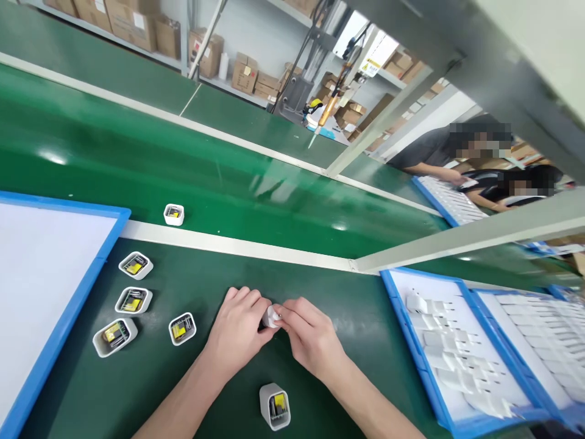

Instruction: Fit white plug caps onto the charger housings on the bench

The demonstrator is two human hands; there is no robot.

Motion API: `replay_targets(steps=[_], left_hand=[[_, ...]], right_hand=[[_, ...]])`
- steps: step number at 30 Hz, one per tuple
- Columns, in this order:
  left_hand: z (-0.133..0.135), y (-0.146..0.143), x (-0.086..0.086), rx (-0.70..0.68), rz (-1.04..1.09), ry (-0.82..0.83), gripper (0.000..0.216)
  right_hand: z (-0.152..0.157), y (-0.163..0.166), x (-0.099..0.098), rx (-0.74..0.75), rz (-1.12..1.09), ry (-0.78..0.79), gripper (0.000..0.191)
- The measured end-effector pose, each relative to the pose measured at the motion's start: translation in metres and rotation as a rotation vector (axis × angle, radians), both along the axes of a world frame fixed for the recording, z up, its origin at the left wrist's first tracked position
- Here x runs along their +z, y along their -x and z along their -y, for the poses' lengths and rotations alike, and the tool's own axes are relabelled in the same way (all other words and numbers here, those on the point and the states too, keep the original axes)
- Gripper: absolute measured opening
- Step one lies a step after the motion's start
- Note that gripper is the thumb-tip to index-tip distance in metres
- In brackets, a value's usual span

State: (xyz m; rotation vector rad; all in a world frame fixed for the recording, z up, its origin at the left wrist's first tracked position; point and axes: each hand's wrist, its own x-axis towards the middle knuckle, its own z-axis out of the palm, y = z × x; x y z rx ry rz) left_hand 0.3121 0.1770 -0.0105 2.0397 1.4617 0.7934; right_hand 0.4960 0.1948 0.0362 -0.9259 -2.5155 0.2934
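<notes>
- We hold a small white case [271,316]. It is glossy plastic with rounded corners, and our hands cover most of it.
- It sits between our left hand [240,334] and our right hand [313,340], and the fingers [256,306] of both are pinched onto it from either side.
- It is at the middle of the green worktop [219,390], well short of the white strip [237,246] along the far edge. We cannot tell whether it touches the surface.
- An open case [275,406] with a yellow part inside stands by the near edge.
</notes>
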Motion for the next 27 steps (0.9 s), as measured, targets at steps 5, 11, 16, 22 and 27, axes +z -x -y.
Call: replay_targets(steps=[5,11,16,22,27], left_hand=[[0.001,0.003,0.004,-0.043,-0.047,0.044,0.012],[0.005,0.008,0.009,-0.085,-0.007,0.071,0.022],[0.012,0.012,0.015,-0.128,0.026,0.033,0.031],[0.022,0.011,0.019,-0.163,0.174,0.1,0.036],[0.025,0.012,0.02,-0.215,0.257,0.202,0.036]], right_hand=[[0.002,-0.002,-0.015,0.0,-0.005,-0.061,0.021],[0.004,-0.001,-0.02,-0.006,0.044,-0.023,0.021],[0.004,0.003,-0.004,-0.015,-0.032,0.138,0.019],[-0.003,-0.009,0.028,-0.057,-0.181,0.535,0.033],[-0.008,-0.009,0.024,-0.07,-0.301,0.812,0.048]])
